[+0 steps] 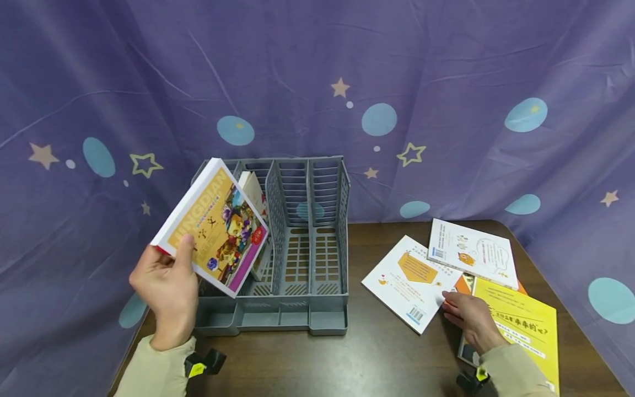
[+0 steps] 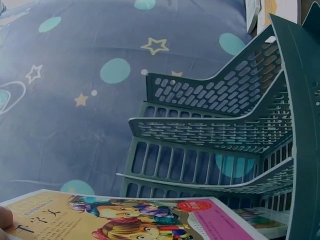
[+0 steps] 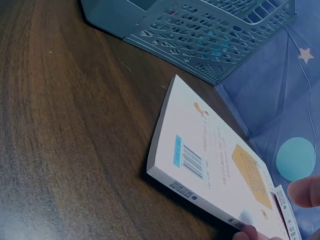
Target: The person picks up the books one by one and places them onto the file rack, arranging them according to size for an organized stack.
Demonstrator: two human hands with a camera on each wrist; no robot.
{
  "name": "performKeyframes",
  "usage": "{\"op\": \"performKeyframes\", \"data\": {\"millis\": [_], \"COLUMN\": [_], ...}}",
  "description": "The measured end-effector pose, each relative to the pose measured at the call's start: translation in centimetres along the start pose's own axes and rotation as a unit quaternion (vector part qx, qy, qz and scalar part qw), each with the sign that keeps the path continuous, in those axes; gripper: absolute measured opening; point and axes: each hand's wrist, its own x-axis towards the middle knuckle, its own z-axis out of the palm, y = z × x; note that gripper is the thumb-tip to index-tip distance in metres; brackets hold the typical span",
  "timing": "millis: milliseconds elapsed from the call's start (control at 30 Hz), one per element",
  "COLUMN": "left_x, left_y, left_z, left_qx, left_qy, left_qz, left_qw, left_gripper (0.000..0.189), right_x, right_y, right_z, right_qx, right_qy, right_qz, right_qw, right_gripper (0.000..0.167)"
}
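My left hand (image 1: 168,286) grips a picture book (image 1: 223,226) with a yellow and purple cover by its lower left corner, thumb on the front. The book is held up, tilted, before the left part of a grey desktop file rack (image 1: 297,320). In the left wrist view the same book (image 2: 125,217) shows along the bottom. At the right, my right hand (image 1: 471,317) reaches over a white book (image 1: 402,298) with an orange panel. In the right wrist view its fingertips (image 3: 248,231) are at that book's spine edge, and the thumb is raised apart from them.
Books (image 1: 253,190) lean in a left slot of the rack. Another white book (image 1: 471,248) lies at the back right, overlapping the pile, and a yellow book (image 1: 533,320) lies at the right. The brown table (image 1: 387,358) meets a purple patterned curtain (image 1: 446,110) behind.
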Motion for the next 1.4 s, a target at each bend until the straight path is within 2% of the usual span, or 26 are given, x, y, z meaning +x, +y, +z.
{"op": "performKeyframes", "data": {"millis": [367, 467, 700, 800, 933, 1033, 1167, 1233, 1400], "left_x": [0.2, 0.2, -0.1, -0.3, -0.6, -1.0, -1.4, -1.5, -1.9], "left_y": [-0.8, -1.3, -2.6, -3.2, -3.9, -3.4, -2.5, -2.9, -4.6], "left_z": [1.6, 2.0, 2.7, 2.9, 3.3, 3.6, 3.8, 3.8, 3.7], "left_qx": [0.000, 0.007, 0.029, 0.040, 0.026, 0.020, 0.045, 0.056, 0.049], "left_qy": [-0.003, -0.003, -0.017, -0.018, -0.020, -0.022, -0.020, -0.018, -0.020], "left_qz": [0.003, 0.000, -0.001, -0.004, -0.014, -0.016, -0.010, -0.008, -0.007], "left_qw": [1.0000, 1.0000, 0.9994, 0.9991, 0.9994, 0.9994, 0.9987, 0.9982, 0.9986], "left_gripper": [0.021, 0.020, 0.021, 0.020, 0.021, 0.020, 0.019, 0.019, 0.021], "right_x": [0.8, 0.7, 0.3, 0.2, 0.2, 0.3, 0.5, 0.6, 1.2], "right_y": [1.0, 1.0, 1.1, 1.0, 1.0, 0.9, 0.3, 0.0, -0.7], "right_z": [0.6, 0.7, 1.0, 1.2, 1.2, 1.0, 0.5, 0.2, -0.8], "right_qx": [-0.066, -0.073, -0.106, -0.118, -0.137, -0.155, -0.172, -0.180, -0.202], "right_qy": [0.003, 0.010, 0.032, 0.036, 0.039, 0.043, 0.049, 0.052, 0.067], "right_qz": [-0.034, -0.039, -0.063, -0.071, -0.088, -0.106, -0.119, -0.125, -0.127], "right_qw": [0.9972, 0.9966, 0.9918, 0.9898, 0.9858, 0.9813, 0.9767, 0.9744, 0.9687], "right_gripper": [0.055, 0.053, 0.067, 0.066, 0.062, 0.062, 0.063, 0.061, 0.057]}}
